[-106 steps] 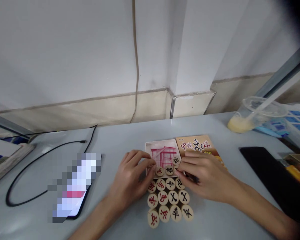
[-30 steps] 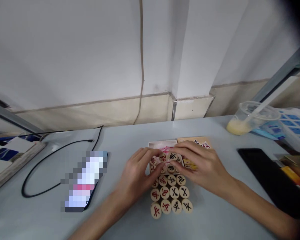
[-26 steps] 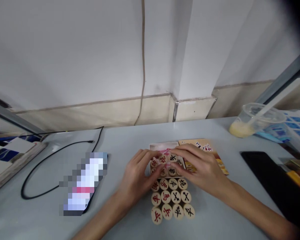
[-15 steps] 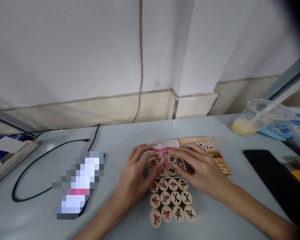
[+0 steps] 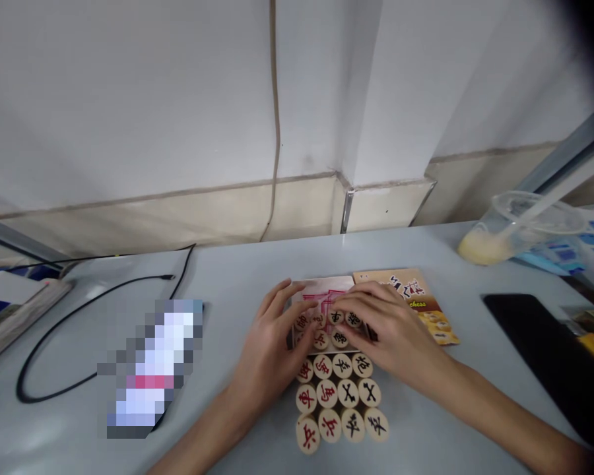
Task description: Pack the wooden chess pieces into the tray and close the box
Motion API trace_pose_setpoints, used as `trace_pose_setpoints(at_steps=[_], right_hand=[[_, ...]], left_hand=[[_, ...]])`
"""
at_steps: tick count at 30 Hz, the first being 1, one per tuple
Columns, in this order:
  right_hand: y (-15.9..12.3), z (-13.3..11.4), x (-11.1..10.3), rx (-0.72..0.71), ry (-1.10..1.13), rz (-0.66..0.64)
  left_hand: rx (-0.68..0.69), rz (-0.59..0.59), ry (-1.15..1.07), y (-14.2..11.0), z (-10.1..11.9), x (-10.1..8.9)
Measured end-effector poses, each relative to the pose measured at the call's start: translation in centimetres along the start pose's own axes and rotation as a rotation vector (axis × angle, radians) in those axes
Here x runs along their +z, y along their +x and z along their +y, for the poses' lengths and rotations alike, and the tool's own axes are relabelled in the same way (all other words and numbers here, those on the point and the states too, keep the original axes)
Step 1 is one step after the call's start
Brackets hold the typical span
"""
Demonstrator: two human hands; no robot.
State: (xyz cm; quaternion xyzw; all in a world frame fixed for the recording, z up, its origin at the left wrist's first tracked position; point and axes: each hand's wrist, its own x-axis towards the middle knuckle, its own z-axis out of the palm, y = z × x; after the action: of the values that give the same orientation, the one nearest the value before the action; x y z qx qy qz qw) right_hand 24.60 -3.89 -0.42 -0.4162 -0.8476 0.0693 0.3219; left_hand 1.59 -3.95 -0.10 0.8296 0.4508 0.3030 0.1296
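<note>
Work in hand: round wooden chess pieces were being set into a shallow white box [image 5: 327, 288] that lay open on the grey table [image 5: 257, 277]
Left hand [image 5: 267, 349]: rested at the box's left edge, fingers curled loosely on the pieces of the left column; whether any one piece was pinched could not be told
Right hand [image 5: 391, 330]: reached across from the right, fingertips down on the pieces in the box [image 5: 334, 328]; the fingers lay close together, but a firm grip on a single piece could not be made out
Done: judging by the layout, roughly two rows of pieces lay inside the box at its near end, faces up, red and black characters showing
Left: the far part of the box showed only the folded paper board with red lines [image 5: 321, 300], so room remained; twelve loose pieces [image 5: 337, 400] lay on the table in three neat rows of four, just in front of the box and touching one another
Progress: judged to be under halfway, with more pieces outside than visibly inside
Box lid [image 5: 406, 297]: orange printed cover lay flat just to the right of the box, partly under the right hand
Nearby: phone [image 5: 151, 366] and black cable [image 5: 79, 316] to the left, plastic cup [image 5: 505, 231] at far right, well apart
</note>
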Motion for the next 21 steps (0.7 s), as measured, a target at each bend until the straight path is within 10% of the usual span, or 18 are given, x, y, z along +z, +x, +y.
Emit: trace_pose_setpoints(at_steps=[21], right_hand=[[-2.9,-2.3,-3.6,0.126,0.043,0.205]], left_hand=[[-0.094,0.153,-0.078,-3.3,3.3,-2.9]])
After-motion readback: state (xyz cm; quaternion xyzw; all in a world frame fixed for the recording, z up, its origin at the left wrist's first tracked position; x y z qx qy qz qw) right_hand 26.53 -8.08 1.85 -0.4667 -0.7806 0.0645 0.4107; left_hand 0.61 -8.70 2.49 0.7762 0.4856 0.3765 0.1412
